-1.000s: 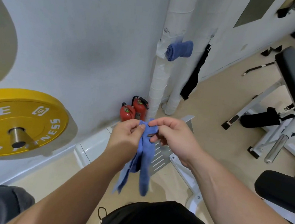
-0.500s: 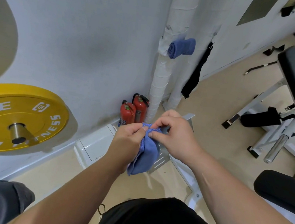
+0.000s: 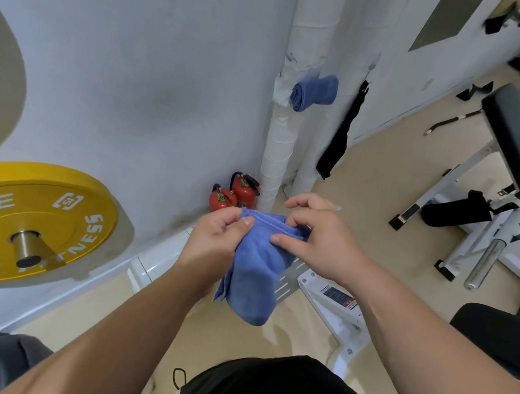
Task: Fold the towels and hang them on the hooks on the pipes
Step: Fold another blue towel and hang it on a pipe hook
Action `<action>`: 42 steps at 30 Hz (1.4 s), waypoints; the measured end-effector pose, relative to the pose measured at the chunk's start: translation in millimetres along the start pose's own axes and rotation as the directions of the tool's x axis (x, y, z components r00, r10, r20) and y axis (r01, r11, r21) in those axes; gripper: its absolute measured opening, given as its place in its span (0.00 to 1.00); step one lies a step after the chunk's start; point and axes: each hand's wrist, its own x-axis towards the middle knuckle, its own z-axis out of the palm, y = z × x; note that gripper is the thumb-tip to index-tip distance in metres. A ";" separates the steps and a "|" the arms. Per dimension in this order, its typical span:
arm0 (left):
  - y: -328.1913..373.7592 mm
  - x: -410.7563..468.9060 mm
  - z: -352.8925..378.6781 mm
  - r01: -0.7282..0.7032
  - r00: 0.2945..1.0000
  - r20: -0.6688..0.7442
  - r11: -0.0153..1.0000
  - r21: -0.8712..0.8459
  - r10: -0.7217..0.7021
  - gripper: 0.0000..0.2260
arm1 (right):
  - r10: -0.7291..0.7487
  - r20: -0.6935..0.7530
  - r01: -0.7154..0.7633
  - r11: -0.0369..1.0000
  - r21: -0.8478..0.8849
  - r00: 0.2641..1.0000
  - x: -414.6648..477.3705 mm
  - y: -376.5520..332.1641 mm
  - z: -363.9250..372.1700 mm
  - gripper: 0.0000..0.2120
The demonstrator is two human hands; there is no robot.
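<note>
Both hands hold a folded blue towel (image 3: 254, 271) in mid-air before the person's chest: the left hand (image 3: 213, 243) pinches its top left corner, the right hand (image 3: 322, 240) pinches the top hem at right. Farther off, a rolled blue towel (image 3: 314, 92) hangs on the white wrapped pipe (image 3: 278, 153), beside two red fire extinguishers (image 3: 236, 194).

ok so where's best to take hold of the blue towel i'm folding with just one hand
Take the blue towel by its stitched top hem, coming from above, between where the left grip and right grip pinch it. The folded layers meet there and hang down; the lower corners are loose and would likely fan apart.
</note>
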 end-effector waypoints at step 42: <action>130.9 202.6 128.4 -0.195 0.892 -0.363 0.954 0.229 0.269 0.12 | -0.420 0.071 0.398 0.894 0.206 0.905 206.2 146.5 -220.1 0.11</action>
